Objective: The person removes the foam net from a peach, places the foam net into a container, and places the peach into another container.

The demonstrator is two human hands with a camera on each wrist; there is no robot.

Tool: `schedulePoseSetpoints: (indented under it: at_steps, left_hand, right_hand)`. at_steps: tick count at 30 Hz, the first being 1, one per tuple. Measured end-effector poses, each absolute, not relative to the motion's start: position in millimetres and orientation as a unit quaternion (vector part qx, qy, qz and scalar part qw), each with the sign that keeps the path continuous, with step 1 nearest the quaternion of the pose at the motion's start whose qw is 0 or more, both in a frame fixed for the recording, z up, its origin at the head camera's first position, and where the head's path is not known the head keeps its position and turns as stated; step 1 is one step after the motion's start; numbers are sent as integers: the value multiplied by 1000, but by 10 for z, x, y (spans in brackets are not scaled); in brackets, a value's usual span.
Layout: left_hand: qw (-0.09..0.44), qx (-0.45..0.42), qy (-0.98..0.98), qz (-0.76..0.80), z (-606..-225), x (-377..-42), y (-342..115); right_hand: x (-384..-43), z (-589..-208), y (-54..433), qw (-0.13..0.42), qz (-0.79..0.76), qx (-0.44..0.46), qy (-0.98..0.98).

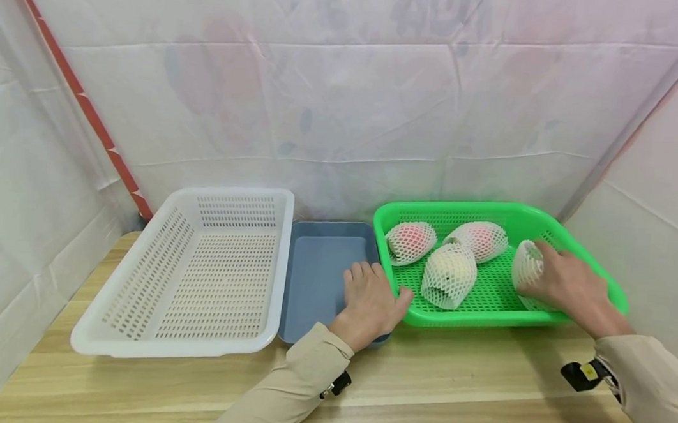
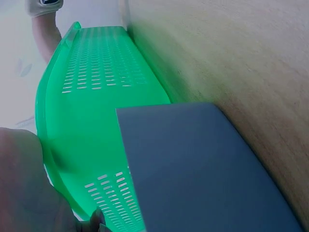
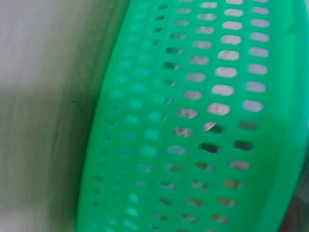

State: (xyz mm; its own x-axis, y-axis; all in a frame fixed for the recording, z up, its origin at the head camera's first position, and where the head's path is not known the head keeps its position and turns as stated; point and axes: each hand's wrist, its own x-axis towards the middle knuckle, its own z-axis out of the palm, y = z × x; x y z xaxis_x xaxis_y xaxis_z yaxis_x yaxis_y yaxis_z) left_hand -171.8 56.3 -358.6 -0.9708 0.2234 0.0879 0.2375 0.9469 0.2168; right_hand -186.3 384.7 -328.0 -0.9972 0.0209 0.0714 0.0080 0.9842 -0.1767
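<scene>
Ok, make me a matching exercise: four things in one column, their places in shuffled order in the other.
1. White basket
2. Blue-grey tray
3. Left hand
4. Right hand

A. Gripping a white netted item
B. Between the two baskets
C. Thumb at the rim of the green basket
D. Farthest left of the three containers in the head view

Pairs: 1-D, 2-B, 3-C, 4-A

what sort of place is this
Probably a makeshift sorting or packing booth: wrinkled white sheeting stands around a wooden table, which holds a white basket, a grey tray and a green basket of net-wrapped pieces.
</scene>
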Motion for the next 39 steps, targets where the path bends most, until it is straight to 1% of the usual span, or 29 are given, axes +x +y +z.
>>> schedulePoseSetpoints:
  at_steps: [9, 13, 19, 25, 35, 39]
  left_hand:
    - [46, -130, -985, -104, -3557, -1698, 557]
    - [54, -132, -985, -98, -3544, -1695, 557]
    - [48, -136, -985, -95, -3543, -1697, 560]
    - [38, -141, -984, -99, -3541, -1698, 541]
    - [49, -137, -987, -72, -3507, -1677, 542]
    - [49, -138, -985, -86, -3498, -1665, 524]
  right_hand:
    - [-1795, -3139, 3656, 65, 89, 7, -994]
    - [-1774, -3094, 3593, 68, 91, 12, -993]
    - [-1721, -3038, 3528, 68, 86, 7, -994]
    - [-1649, -2987, 3437, 81, 74, 12, -994]
    - [-1560, -2894, 3240, 102, 63, 32, -992]
    - [-1518, -2845, 3127, 113, 58, 39, -991]
